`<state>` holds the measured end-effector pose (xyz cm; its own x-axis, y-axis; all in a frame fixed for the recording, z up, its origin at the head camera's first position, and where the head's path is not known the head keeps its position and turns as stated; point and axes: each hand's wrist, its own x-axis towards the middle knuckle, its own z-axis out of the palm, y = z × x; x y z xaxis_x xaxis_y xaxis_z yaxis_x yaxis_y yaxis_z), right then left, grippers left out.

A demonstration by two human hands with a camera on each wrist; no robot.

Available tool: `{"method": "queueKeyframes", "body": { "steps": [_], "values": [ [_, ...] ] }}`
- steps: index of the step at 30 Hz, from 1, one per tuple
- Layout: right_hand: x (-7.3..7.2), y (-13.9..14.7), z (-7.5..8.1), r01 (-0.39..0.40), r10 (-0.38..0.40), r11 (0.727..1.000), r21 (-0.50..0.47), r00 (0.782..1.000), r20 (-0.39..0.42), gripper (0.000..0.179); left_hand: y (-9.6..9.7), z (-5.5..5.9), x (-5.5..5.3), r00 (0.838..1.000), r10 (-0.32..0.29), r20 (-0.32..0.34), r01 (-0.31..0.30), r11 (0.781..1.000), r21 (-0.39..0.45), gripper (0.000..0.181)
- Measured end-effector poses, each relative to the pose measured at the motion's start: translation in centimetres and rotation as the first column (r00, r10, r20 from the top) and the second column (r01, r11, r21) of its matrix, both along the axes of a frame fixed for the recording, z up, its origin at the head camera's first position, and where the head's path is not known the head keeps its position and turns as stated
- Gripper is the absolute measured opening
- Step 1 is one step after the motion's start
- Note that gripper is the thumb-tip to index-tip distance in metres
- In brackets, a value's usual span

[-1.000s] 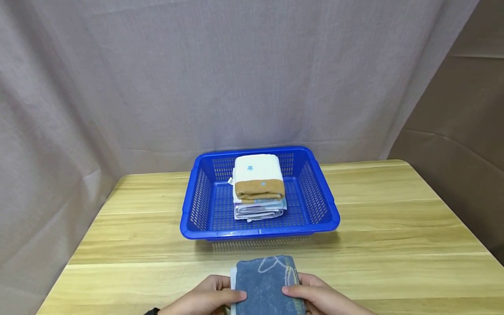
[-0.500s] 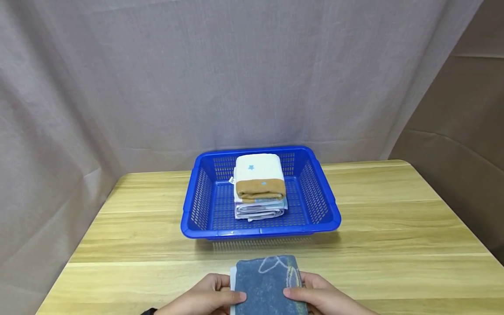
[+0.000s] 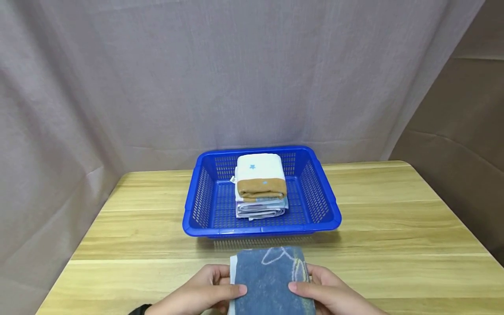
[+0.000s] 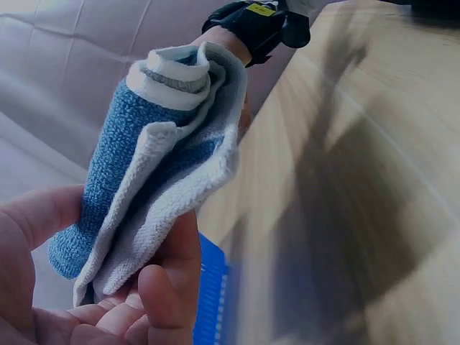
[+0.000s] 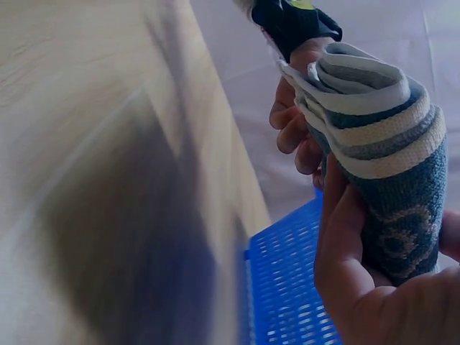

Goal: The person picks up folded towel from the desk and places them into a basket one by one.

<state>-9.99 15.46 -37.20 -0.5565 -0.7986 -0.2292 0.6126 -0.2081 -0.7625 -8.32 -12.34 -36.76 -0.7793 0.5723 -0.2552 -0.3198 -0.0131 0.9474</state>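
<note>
A folded blue-grey towel (image 3: pixel 271 280) with a pale edge and a looped white-and-yellow pattern is held off the table at the near side. My left hand (image 3: pixel 204 291) grips its left edge, thumb on top and fingers beneath. On the opposite edge my right hand (image 3: pixel 328 291) pinches it the same way. In the left wrist view, the towel (image 4: pixel 144 172) shows several layers between the left thumb and fingers. White bands cross the towel (image 5: pixel 395 158) in the right wrist view. Beyond it, a stack of folded towels (image 3: pixel 261 175) sits inside a blue basket (image 3: pixel 260 229).
The basket stands at the back middle of the wooden table (image 3: pixel 393 227). Its near rim lies just beyond the held towel. A grey curtain (image 3: pixel 252 78) hangs behind the table, and a brown cloth (image 3: pixel 464 144) hangs at the right.
Both hands have raised the folded towel slightly and shifted a little to the right, so it appears larger. Their grip stays on its two sides. The basket and stack look essentially unchanged.
</note>
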Motion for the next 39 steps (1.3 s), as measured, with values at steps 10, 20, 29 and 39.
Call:
{"method": "queueKeyframes", "body": {
  "steps": [10, 20, 29, 39],
  "values": [
    [0.2, 0.2, 2.9, 0.012, -0.013, 0.999, 0.029, 1.0, 0.021, 0.038, 0.0, 2.6, -0.2, 1.0, -0.001, -0.023, 0.001, 1.0, -0.021, 0.034],
    [-0.1, 0.4, 4.7, 0.076, -0.066, 0.996, 0.056, 0.984, -0.163, 0.042, 0.3, 5.6, -0.7, 0.995, 0.036, -0.094, -0.045, 0.994, -0.101, 0.033],
    [-0.4, 0.5, 5.9, 0.074, -0.092, 0.993, -0.088, 0.969, -0.23, 0.039, 0.2, 7.8, -1.1, 0.982, 0.002, -0.19, -0.024, 0.993, -0.112, 0.035],
    [-0.6, 0.7, 7.6, 0.114, -0.114, 0.993, -0.016, 0.969, -0.219, 0.048, 0.6, 8.7, -1.7, 0.978, 0.025, -0.209, -0.046, 0.994, -0.095, 0.038]
  ]
}}
